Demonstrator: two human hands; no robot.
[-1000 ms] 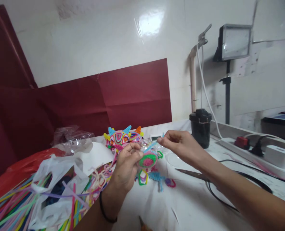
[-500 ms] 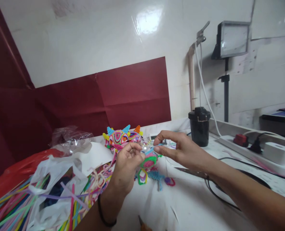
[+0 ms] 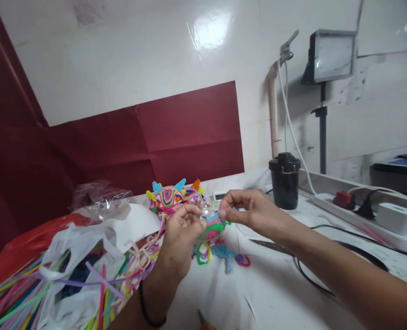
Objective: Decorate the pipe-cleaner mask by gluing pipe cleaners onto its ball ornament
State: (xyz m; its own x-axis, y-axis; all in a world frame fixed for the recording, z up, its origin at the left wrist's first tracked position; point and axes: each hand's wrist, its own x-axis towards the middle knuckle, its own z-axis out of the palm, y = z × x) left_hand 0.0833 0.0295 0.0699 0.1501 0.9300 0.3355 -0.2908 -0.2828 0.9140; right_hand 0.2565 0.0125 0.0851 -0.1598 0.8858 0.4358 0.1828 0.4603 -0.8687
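My left hand (image 3: 181, 238), a dark band round its wrist, has its thumb and fingers closed on a pipe-cleaner craft piece (image 3: 213, 231). Green, pink and light blue coils cover its lower part, and a clear rounded plastic part (image 3: 206, 210) shows at its top. At its upper right edge, my right hand (image 3: 246, 208) pinches the light blue pipe cleaner; the fingertips hide most of the pinched part. On the table below lie a green, yellow and white loop (image 3: 203, 253), a light blue coiled piece (image 3: 224, 252) and a purple and pink coil (image 3: 242, 260).
Finished pipe-cleaner animal heads (image 3: 169, 197) stand behind my hands. Scissors (image 3: 272, 246) lie under my right forearm. Loose pipe cleaners (image 3: 14, 293) and a white plastic bag (image 3: 76, 243) lie left. A black lidded cup (image 3: 284, 183) and a power strip (image 3: 358, 217) stand right.
My right fingertips have moved slightly in and down toward the craft piece, and less of the light blue pipe cleaner shows beyond them. My left hand holds almost the same position.
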